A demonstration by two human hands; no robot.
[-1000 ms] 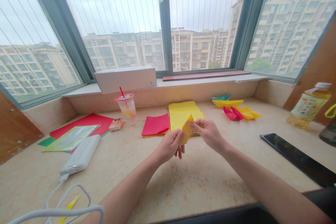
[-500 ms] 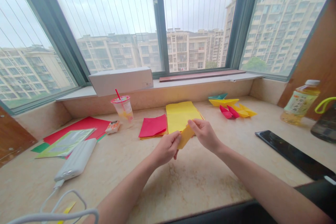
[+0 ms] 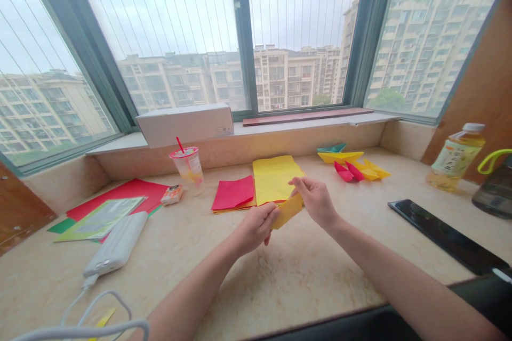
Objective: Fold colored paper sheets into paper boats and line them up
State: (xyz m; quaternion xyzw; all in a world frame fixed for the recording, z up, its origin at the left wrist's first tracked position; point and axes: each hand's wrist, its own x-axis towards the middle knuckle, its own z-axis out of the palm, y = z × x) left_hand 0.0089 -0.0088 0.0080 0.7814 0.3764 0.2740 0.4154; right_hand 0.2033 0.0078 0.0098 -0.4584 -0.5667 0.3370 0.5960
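Observation:
Between my hands, above the table, is a folded piece of orange-yellow paper (image 3: 288,213). My left hand (image 3: 256,229) pinches its left end, thumb on top. My right hand (image 3: 317,202) has its bent fingers closed at the paper's upper right edge; the fingertips are partly hidden. Behind the hands lies a stack of yellow paper (image 3: 274,176), with a smaller stack of red squares (image 3: 234,192) to its left. Folded paper boats stand farther right: a teal one (image 3: 332,148), a long yellow one (image 3: 340,157), and red (image 3: 349,171) and yellow (image 3: 374,170) folded shapes.
At left are a cup with a straw (image 3: 188,166), a small orange-white packet (image 3: 172,194), red sheets (image 3: 120,197) and a white power bank (image 3: 116,243) with a cable. A black phone (image 3: 444,234) and a tea bottle (image 3: 456,157) are at right. A white box (image 3: 186,125) sits on the sill.
The folded paper has tipped from nearly upright to a flatter slant. My right fingers have shifted along its upper edge, while my left hand keeps its hold. The view has turned slightly right.

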